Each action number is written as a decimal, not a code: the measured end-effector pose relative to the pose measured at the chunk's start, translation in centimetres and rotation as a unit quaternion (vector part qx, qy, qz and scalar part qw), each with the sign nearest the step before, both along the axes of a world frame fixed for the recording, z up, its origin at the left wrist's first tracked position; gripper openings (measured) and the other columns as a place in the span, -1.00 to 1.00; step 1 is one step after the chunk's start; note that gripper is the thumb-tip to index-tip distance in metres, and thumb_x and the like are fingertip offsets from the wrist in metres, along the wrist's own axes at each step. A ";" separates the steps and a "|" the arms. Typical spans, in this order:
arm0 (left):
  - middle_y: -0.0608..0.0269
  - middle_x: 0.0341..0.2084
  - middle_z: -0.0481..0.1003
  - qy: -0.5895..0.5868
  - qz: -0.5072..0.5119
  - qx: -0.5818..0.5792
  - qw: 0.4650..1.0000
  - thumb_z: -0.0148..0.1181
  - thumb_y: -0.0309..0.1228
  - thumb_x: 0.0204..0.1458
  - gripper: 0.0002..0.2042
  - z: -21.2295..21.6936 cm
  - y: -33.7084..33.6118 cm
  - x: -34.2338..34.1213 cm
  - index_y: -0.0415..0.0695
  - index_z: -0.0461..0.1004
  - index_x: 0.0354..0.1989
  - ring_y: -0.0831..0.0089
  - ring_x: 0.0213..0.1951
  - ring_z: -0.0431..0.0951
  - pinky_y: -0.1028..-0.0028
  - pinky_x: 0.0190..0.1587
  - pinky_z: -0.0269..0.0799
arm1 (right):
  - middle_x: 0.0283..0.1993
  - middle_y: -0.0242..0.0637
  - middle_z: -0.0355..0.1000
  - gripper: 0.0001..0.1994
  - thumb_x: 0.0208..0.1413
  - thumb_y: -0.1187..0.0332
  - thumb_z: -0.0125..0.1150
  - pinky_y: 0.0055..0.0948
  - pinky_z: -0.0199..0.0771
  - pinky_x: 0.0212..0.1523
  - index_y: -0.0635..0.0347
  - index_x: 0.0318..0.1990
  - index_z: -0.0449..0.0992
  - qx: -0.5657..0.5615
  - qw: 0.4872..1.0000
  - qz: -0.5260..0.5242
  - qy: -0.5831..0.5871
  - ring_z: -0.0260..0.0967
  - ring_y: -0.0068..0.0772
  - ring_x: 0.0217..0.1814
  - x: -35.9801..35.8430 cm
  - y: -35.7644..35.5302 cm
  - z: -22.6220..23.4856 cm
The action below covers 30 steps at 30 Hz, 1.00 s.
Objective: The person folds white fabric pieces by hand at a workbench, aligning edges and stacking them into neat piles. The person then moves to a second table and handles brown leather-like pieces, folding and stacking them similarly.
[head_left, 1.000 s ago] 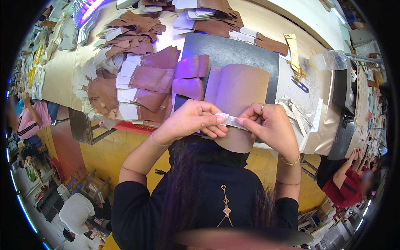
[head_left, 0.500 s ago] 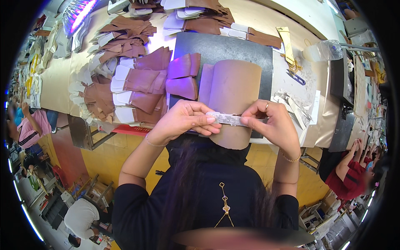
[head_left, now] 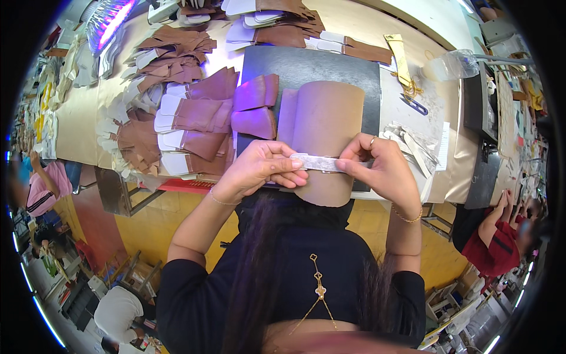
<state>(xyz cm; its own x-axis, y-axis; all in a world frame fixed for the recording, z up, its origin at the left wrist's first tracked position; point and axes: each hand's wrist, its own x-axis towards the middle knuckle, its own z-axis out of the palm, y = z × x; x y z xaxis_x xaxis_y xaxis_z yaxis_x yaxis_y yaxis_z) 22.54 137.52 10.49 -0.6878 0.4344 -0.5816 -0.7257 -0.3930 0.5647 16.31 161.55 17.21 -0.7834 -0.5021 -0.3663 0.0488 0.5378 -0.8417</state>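
Note:
A short whitish-grey strip with a mottled surface (head_left: 319,163) is stretched level between my hands, over the near part of a tan, rounded, drum-like form (head_left: 330,115). My left hand (head_left: 262,168) pinches the strip's left end between thumb and fingers. At the other end, my right hand (head_left: 380,165) grips it with thumb and forefinger. Whether the strip touches the form beneath cannot be made out. The form rests on a black board (head_left: 306,62). Left of it lie brown leather-like pieces (head_left: 253,123), tinted purple by a lamp.
Fanned stacks of brown pieces with white ends (head_left: 197,115) cover the table to the left; further stacks (head_left: 271,29) lie behind. Blue-handled snips (head_left: 414,105), a yellow strip (head_left: 398,59), white scraps (head_left: 413,144) and a clear plastic container (head_left: 454,65) are on the right. Other people sit farther off.
The strip has tilted slightly, showing more of its pale face, and my hands have shifted a little with it. The whole view has moved slightly. Both hands keep their hold.

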 end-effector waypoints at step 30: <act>-0.03 -0.49 0.55 0.040 0.021 0.061 0.997 0.14 -0.51 0.11 -0.91 -4.4 -0.2 0.7 -0.27 0.39 -0.34 0.24 -0.45 0.63 0.38 -0.37 0.62 | -0.42 -0.47 0.43 -0.77 0.01 0.31 0.40 -0.69 0.35 -0.36 0.24 -0.32 0.49 -0.285 0.914 -0.174 -0.233 0.32 -0.73 -0.40 2.1 5.3 -8.2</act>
<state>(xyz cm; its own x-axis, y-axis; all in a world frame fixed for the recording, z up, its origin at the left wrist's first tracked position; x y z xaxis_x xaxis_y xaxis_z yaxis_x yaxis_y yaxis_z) 23.28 137.35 6.11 -0.7483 0.4691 -0.4690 -0.6624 -0.4914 0.5654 18.42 166.86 9.02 -0.7580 -0.4652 -0.4572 0.5571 -0.0972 -0.8248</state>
